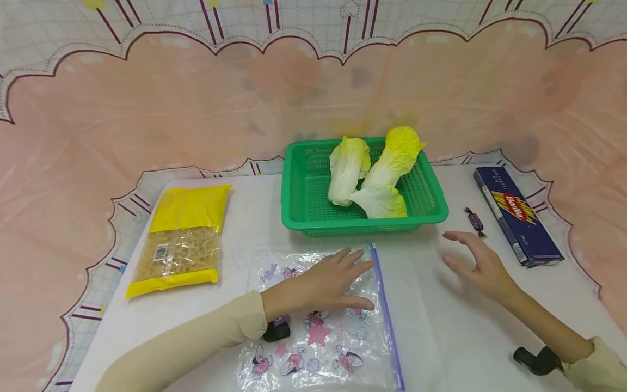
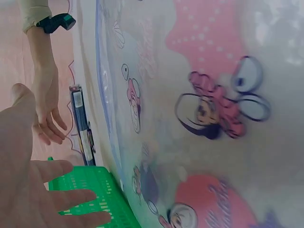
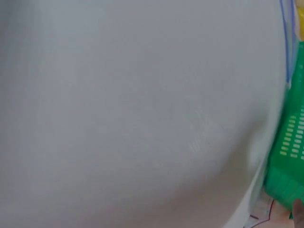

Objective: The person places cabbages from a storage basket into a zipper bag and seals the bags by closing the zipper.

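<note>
In the head view my left hand point(image 1: 320, 283) is held over a clear zip bag point(image 1: 318, 356) printed with pink cartoon figures, its fingers straight and spread. The left wrist view shows a gap between that hand point(image 2: 28, 166) and the bag lying flat. My right hand point(image 1: 482, 267) hovers above the white table, fingers loosely bent and nothing in them. Nearest to it are a small purple wrapped candy point(image 1: 474, 222) and the green basket point(image 1: 364, 225). Several pale cabbage leaves point(image 1: 349, 171) lie in the basket. Only a fingertip point(image 3: 298, 213) of the right hand shows in the right wrist view.
On the left lies a yellow bag of pasta point(image 1: 183, 245) with a clear window. A dark blue Barilla box point(image 1: 519, 215) sits at the right edge of the white table point(image 1: 431, 348). Peach patterned cloth point(image 1: 196, 114) hangs behind and around the table.
</note>
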Demonstrator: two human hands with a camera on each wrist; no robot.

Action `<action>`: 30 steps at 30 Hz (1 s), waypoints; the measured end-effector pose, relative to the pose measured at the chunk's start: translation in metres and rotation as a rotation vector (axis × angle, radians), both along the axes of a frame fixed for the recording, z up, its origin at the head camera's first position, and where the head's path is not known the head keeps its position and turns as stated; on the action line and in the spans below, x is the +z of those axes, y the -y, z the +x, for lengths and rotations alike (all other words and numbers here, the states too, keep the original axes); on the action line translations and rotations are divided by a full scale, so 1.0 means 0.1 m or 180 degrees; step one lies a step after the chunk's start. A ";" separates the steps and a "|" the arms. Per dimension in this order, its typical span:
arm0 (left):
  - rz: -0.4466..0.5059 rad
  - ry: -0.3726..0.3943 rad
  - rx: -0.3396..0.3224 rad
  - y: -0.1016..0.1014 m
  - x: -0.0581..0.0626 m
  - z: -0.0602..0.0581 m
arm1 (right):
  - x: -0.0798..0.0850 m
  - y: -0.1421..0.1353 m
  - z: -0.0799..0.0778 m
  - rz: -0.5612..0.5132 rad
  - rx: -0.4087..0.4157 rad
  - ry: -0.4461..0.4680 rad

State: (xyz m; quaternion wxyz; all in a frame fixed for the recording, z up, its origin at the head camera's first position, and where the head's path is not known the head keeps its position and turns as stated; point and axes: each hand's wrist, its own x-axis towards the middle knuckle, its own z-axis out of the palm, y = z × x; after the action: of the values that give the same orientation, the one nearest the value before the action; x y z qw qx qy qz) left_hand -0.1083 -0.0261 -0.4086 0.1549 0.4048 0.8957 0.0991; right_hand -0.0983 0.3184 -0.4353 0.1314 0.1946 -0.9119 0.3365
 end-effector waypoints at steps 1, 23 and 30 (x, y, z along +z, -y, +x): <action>-0.0017 -0.0012 -0.0024 -0.03 -0.01 -0.01 | -0.02 0.01 0.03 0.0047 0.0133 -0.0029; -0.0080 -0.0156 -0.0555 -0.39 -0.14 -0.26 | -0.23 0.41 0.26 0.0787 0.1552 -0.0408; -0.0171 -0.0261 -0.0660 -0.43 -0.20 -0.29 | -0.27 0.47 0.29 0.1010 0.1661 -0.0343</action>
State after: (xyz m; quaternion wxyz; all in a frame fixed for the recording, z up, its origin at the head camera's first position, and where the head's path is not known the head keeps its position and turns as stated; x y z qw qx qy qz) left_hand -0.1374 0.0166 -0.4284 0.1383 0.4947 0.8569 0.0419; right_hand -0.0698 0.2713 -0.4624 0.0567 0.4578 -0.8640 0.2015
